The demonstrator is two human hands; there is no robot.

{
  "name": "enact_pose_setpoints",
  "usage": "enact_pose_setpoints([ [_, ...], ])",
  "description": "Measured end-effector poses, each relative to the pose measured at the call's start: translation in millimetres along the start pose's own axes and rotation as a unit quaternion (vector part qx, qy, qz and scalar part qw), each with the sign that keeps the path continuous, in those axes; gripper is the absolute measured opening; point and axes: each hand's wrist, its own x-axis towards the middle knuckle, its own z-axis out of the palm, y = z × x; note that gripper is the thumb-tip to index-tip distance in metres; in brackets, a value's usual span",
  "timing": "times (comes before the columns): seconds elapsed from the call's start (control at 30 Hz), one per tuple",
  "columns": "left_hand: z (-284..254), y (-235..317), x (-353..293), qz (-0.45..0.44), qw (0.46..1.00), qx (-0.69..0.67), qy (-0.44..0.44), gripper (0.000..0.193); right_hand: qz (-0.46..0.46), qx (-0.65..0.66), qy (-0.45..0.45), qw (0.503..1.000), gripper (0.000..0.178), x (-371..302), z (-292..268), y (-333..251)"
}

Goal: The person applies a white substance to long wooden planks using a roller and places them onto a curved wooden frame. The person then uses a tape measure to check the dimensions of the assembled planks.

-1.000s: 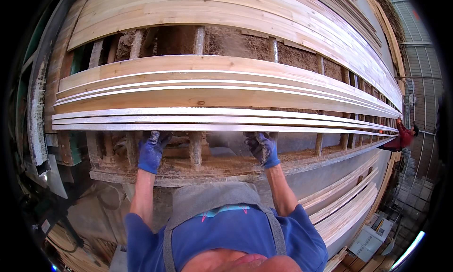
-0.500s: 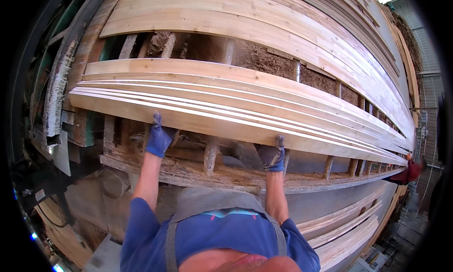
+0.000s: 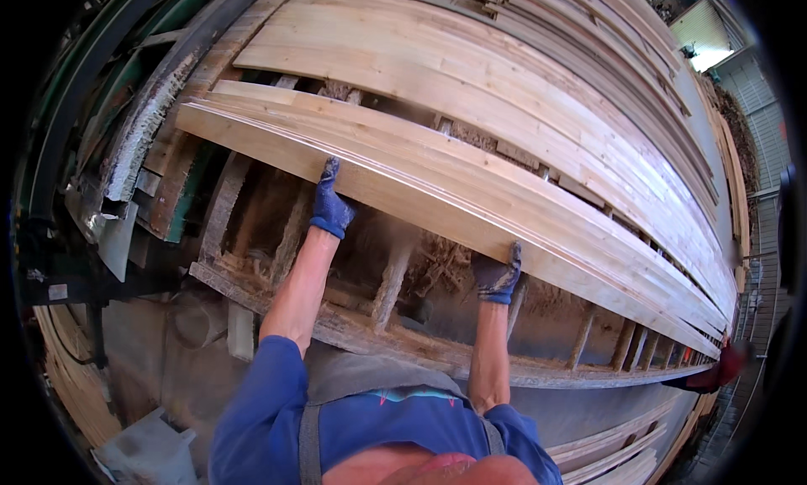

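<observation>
My left hand, in a blue work glove, grips the lower edge of a long wooden board. Its thumb lies up along the board's near face, while the fingers are hidden underneath. Farther right, my right hand, in a matching glove, holds the same edge with its thumb up. This board is tilted, its broad face toward me, and several more boards lie close behind it. Beyond a narrow gap rests a wide layer of pale boards.
Under the boards runs a slatted wooden frame with shavings between its crosspieces. A rough, dust-caked beam stands at the left. At the far right end, another person's dark red sleeve shows. More planks lie at the lower right.
Both hands have pushed away from me with the held board, the left one farther. The near boards have drawn closer together, and the gap before the far layer has narrowed.
</observation>
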Motion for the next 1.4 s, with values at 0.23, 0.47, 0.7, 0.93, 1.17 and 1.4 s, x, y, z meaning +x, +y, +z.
enact_pose_setpoints([
  [0.23, -5, 15, -76, -0.016, 1.0, 0.005, -0.006, 0.072, 0.006, -0.065, 0.004, 0.998, 0.07, -58, -18, 1],
  [0.47, -22, 23, -121, -0.035, 0.997, 0.008, 0.065, 0.072, 0.056, -0.006, 0.085, 0.995, 0.072, -110, -22, 7],
  [0.7, -57, 30, -188, -0.084, 0.986, 0.0, 0.146, 0.072, 0.101, -0.05, 0.191, 0.975, 0.064, -179, -41, 11],
  [0.93, -66, 27, -184, -0.104, 0.981, 0.005, 0.165, 0.068, 0.373, -0.354, -0.066, 0.855, 0.05, -185, 30, -30],
  [1.17, -75, 37, -187, -0.142, 0.972, 0.059, 0.179, 0.066, -0.246, -0.892, -0.21, 0.317, 0.069, -57, 113, 7],
  [1.4, -73, 37, -184, -0.154, 0.96, 0.079, 0.222, 0.063, -0.208, -0.931, -0.233, 0.188, 0.082, -53, 69, 27],
])
